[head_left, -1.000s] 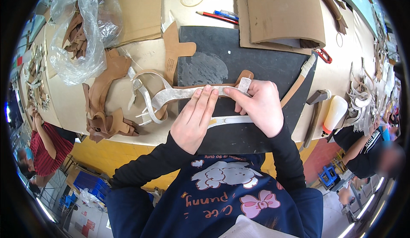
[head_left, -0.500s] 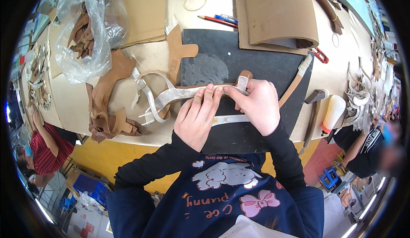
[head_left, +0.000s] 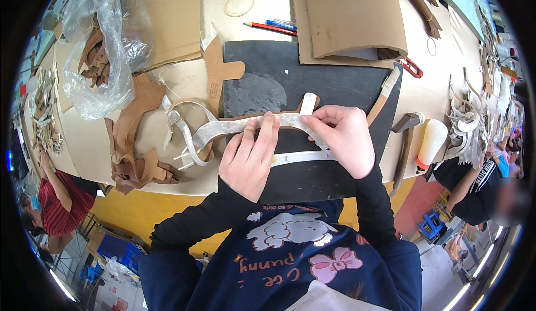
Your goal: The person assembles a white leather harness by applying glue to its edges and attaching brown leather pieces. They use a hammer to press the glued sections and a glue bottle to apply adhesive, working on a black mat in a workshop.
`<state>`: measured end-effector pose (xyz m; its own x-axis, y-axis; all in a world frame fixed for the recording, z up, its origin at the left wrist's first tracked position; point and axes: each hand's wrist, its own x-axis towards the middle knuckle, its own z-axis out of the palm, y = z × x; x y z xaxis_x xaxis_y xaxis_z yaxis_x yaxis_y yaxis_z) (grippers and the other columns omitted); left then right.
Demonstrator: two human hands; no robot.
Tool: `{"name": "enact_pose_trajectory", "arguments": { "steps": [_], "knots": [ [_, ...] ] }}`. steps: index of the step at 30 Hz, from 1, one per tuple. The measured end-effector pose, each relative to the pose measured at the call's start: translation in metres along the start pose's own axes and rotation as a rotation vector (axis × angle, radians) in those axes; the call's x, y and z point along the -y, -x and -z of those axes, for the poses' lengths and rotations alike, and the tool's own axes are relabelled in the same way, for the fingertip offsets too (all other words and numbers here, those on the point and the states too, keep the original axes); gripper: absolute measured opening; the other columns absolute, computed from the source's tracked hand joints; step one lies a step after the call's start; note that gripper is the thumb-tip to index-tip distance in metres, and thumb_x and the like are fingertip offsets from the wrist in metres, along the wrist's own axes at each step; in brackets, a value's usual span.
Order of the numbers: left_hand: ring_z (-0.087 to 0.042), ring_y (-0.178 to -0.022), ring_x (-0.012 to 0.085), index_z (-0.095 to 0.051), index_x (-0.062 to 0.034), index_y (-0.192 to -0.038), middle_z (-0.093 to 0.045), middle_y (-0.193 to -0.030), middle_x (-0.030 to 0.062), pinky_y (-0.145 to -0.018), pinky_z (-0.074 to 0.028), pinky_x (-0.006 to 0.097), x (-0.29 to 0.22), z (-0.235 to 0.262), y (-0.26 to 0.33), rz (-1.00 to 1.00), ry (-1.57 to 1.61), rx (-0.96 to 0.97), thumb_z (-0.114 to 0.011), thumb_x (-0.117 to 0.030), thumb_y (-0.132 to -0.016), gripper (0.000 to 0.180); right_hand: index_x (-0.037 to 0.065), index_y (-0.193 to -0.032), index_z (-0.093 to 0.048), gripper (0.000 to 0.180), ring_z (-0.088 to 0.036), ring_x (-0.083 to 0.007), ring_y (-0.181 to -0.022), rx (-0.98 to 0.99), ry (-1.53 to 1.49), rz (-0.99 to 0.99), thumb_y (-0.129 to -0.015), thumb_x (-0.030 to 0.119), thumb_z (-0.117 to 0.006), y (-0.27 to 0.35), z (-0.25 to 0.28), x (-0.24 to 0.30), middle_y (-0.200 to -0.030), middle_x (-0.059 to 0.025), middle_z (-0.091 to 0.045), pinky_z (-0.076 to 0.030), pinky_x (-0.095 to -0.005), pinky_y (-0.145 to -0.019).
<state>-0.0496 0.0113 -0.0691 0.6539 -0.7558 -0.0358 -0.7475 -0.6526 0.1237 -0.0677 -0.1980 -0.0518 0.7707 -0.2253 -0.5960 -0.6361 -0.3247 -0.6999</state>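
A curved leather strap piece (head_left: pixel 237 125), whitish on its upper face with brown leather showing along its far edge, lies across a black mat (head_left: pixel 262 57). My left hand (head_left: pixel 245 163) rests on it with fingers stretched out, the fingertips on the whitish face. At the strap's right part, my right hand (head_left: pixel 345 135) pinches the edge between thumb and curled fingers, beside an upright whitish tab (head_left: pixel 307 104). Looped strap ends (head_left: pixel 184 124) lie at its left. A narrow white strip (head_left: pixel 301 157) sits nearer me, its right end hidden by my right hand.
Brown leather pieces (head_left: pixel 139 102) and a clear plastic bag (head_left: pixel 106 90) lie left. A folded brown sheet (head_left: pixel 352 18), pencil (head_left: pixel 271 29) and red cutter (head_left: pixel 412 68) are at the back. A hammer (head_left: pixel 405 143) and whitish bottle (head_left: pixel 432 139) stand right, near a brown strip (head_left: pixel 384 96).
My right hand has shifted off the tab toward the strap's lower right edge, leaving the tab uncovered and upright. My left fingers stay on the strap. The whole view has shifted slightly.
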Motion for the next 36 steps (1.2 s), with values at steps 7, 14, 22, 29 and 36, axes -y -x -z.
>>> {"name": "enact_pose_trajectory", "arguments": {
  "steps": [7, 14, 22, 29, 36],
  "knots": [
    [-0.062, -0.113, 0.0207, -0.058, -0.0196, -0.142, -0.06, -0.134, 0.0049, -0.094, -0.046, 0.033, 0.002, -0.002, -0.002, -0.024, -0.039, -0.013, -0.055, -0.015, -0.087, 0.055, -0.002, -0.087, -0.076, 0.023, -0.068, -0.0205, -0.055, -0.04, 0.027, 0.003, -0.089, 0.021, -0.071, -0.001, -0.002, -0.002, -0.065, -0.0127, -0.07, -0.051, -0.0306, -0.056],
    [-0.062, -0.112, 0.0213, -0.06, -0.021, -0.14, -0.06, -0.134, 0.0035, -0.093, -0.046, 0.034, -0.004, 0.003, -0.007, 0.011, -0.013, -0.01, -0.056, -0.015, -0.087, 0.054, -0.003, -0.086, -0.074, 0.02, -0.065, -0.0112, -0.057, -0.187, 0.194, 0.118, -0.089, 0.016, -0.074, 0.011, -0.003, 0.0, -0.068, -0.0105, -0.072, -0.049, -0.026, -0.055],
    [-0.062, -0.111, 0.021, -0.064, -0.008, -0.132, -0.063, -0.132, 0.003, -0.091, -0.048, 0.033, -0.003, 0.007, -0.016, -0.049, 0.117, 0.004, -0.057, -0.012, -0.084, 0.049, 0.003, -0.095, -0.072, 0.01, -0.07, -0.0264, -0.066, -0.309, 0.045, 0.249, -0.087, 0.009, -0.072, 0.008, -0.011, -0.006, -0.078, -0.0118, -0.07, -0.053, -0.0316, -0.059],
    [-0.063, -0.109, 0.0217, -0.064, -0.0074, -0.132, -0.063, -0.131, 0.003, -0.089, -0.049, 0.033, 0.0, 0.011, -0.017, -0.052, 0.152, 0.019, -0.056, -0.009, -0.084, 0.049, 0.005, -0.104, -0.075, 0.017, -0.067, -0.0284, -0.067, -0.33, 0.18, 0.319, -0.087, 0.009, -0.072, 0.013, -0.014, -0.009, -0.077, -0.0101, -0.066, -0.053, -0.0353, -0.061],
    [-0.063, -0.108, 0.0216, -0.063, -0.0103, -0.135, -0.063, -0.132, 0.0013, -0.087, -0.05, 0.032, 0.005, 0.012, -0.016, -0.053, 0.196, 0.034, -0.056, -0.007, -0.084, 0.052, 0.005, -0.106, -0.075, 0.02, -0.065, -0.0285, -0.064, -0.325, 0.219, 0.326, -0.088, 0.011, -0.071, 0.012, -0.013, -0.009, -0.075, -0.01, -0.062, -0.051, -0.0359, -0.059]
  ]
}}
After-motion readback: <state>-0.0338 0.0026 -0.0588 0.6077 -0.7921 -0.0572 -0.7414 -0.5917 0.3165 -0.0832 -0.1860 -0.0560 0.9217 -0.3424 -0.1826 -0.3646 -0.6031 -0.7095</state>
